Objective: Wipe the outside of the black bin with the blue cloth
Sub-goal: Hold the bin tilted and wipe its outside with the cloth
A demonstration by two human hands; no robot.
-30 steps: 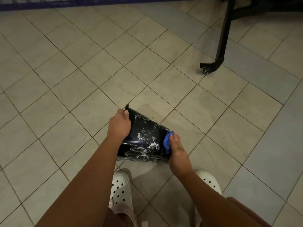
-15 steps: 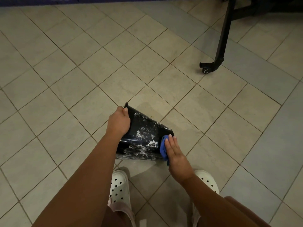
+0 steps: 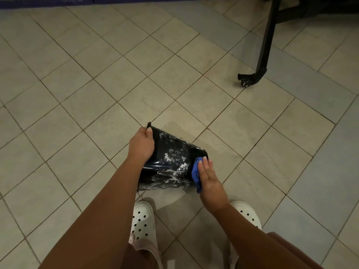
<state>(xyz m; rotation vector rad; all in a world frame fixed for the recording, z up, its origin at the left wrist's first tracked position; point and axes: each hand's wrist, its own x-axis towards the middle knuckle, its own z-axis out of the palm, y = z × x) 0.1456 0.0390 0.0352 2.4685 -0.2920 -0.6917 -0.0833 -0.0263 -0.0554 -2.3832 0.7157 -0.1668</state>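
Two hands engaged: left hand (image 3: 140, 145) clamps the bin (image 3: 171, 150) rim at 10 o'clock; right hand (image 3: 209, 183), fingers straight, presses cloth (image 3: 195, 172) at 3. Sweep firmly toward 9 through streaks (image 3: 168, 156).

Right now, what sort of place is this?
Probably an indoor room, home or shop unclear: square beige floor tiles, a black metal frame leg on a caster, and a foam-streaked black plastic bin.

No legible text or labels.
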